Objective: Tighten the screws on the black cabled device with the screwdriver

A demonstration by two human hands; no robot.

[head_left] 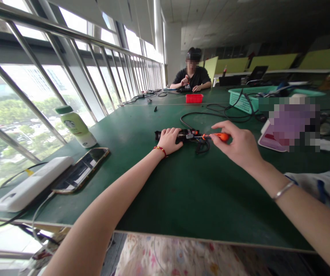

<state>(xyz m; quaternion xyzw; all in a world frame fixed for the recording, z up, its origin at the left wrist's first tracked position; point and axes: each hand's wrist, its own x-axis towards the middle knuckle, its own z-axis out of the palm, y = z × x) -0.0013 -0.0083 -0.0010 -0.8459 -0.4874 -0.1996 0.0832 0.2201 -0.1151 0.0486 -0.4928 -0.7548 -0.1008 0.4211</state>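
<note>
My left hand (170, 140) presses down over a long black device (186, 134), its fingers laid across the body and holding it to the green table. The device's exact kind cannot be made out; its right end looks opened up, with small orange and metallic parts showing. In my right hand (238, 143) is a screwdriver with an orange handle (221, 136), pinched between thumb and fingers. Its thin shaft points left, and the tip meets or lies very near the device's right end. A black cord loop (202, 147) lies just below that end.
On the left are a green-capped bottle (75, 126), a phone (81, 170) and a white power strip (34, 184). A red tray (194, 98) and a teal basket (241, 100) stand farther back, with black cable (208, 114) nearby. Another person (193, 73) sits across the table.
</note>
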